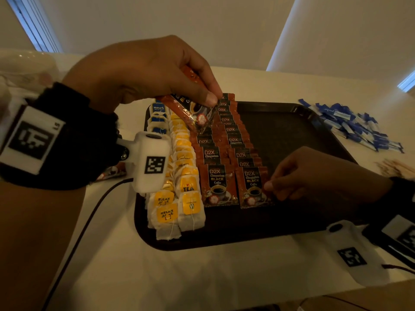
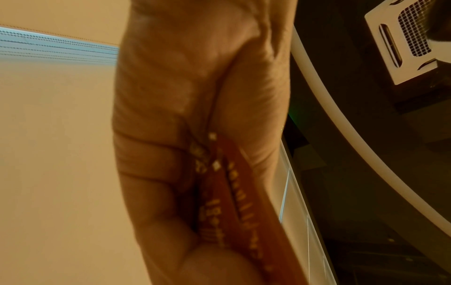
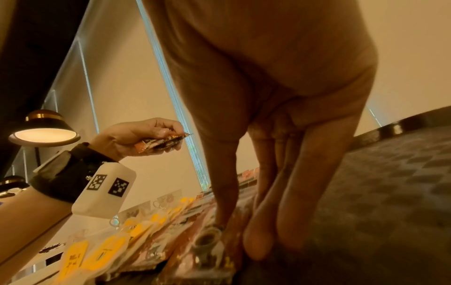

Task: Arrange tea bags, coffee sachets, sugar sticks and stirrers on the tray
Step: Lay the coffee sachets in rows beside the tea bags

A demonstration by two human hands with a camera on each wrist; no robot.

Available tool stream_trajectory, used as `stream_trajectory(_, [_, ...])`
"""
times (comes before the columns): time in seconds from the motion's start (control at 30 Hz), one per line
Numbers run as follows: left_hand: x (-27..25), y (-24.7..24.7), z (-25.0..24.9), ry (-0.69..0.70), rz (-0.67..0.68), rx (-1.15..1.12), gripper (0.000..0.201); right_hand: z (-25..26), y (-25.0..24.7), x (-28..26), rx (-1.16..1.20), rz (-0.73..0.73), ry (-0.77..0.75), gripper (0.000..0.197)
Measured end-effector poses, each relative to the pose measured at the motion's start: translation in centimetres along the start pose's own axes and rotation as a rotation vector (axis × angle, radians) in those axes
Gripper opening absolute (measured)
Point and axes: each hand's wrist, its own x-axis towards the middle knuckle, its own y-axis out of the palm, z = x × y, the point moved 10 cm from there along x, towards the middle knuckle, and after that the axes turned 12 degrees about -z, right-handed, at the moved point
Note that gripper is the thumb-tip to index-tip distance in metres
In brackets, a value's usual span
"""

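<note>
A dark tray (image 1: 292, 122) holds two columns of tea bags (image 1: 179, 176) at its left and two overlapping columns of brown D2X coffee sachets (image 1: 233, 140) beside them. My left hand (image 1: 208, 97) hovers over the far end of those columns and pinches a few coffee sachets (image 1: 193, 115) between thumb and fingers; the left wrist view shows the same sachets (image 2: 234, 202) edge-on in the palm. My right hand (image 1: 269, 185) is low on the tray, its straight fingertips (image 3: 258, 241) touching the right edge of the nearest sachet (image 1: 253, 187).
A heap of blue sugar sticks (image 1: 350, 124) lies on the white table right of the tray, with wooden stirrers (image 1: 395, 167) nearer me. The tray's right half is bare. More sachets (image 1: 112, 172) lie left of the tray. A black cable (image 1: 89, 216) crosses the table.
</note>
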Motion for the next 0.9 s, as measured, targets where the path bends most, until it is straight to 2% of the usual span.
stream_trajectory(0.1, [0.0, 0.1, 0.0, 0.001, 0.012, -0.001, 0.033, 1.0, -1.3, -0.5, -0.152, -0.061, -0.070, 0.028])
stream_trajectory(0.17, [-0.1, 0.4, -0.1, 0.016, 0.024, 0.001, 0.031, 4.0, -3.2, -1.4, -0.180, -0.222, -0.246, 0.038])
stream_trajectory(0.27, [-0.2, 1.2, -0.5, 0.041, 0.049, 0.007, 0.027, 9.4, -5.9, -4.7, 0.026, -0.508, -0.533, 0.043])
stream_trajectory(0.33, [-0.4, 1.8, -0.9, 0.062, 0.070, 0.012, 0.023, 11.8, -6.2, -6.4, 0.141, -0.606, -0.637, 0.041])
stream_trajectory(0.43, [-0.6, 2.3, -1.5, 0.109, 0.086, 0.043, 0.027, 13.5, -5.0, -6.9, 0.172, -0.655, -0.674, 0.043])
stream_trajectory(0.63, [-0.7, 2.3, -1.6, 0.108, 0.094, 0.023, 0.033, 14.1, -4.1, -5.8, 0.154, -0.699, -0.676, 0.049])
stream_trajectory(0.73, [-0.7, 2.6, -1.2, 0.086, 0.149, 0.028, 0.033, 14.1, -4.3, -5.5, 0.129, -0.724, -0.687, 0.048])
stream_trajectory(0.83, [-1.1, 3.0, -0.7, 0.067, 0.229, 0.037, 0.024, 13.9, -4.2, -5.3, 0.106, -0.732, -0.682, 0.047])
stream_trajectory(0.9, [-1.2, 2.9, -0.7, 0.065, 0.251, 0.016, 0.028, 13.8, -4.3, -5.2, 0.109, -0.745, -0.688, 0.047])
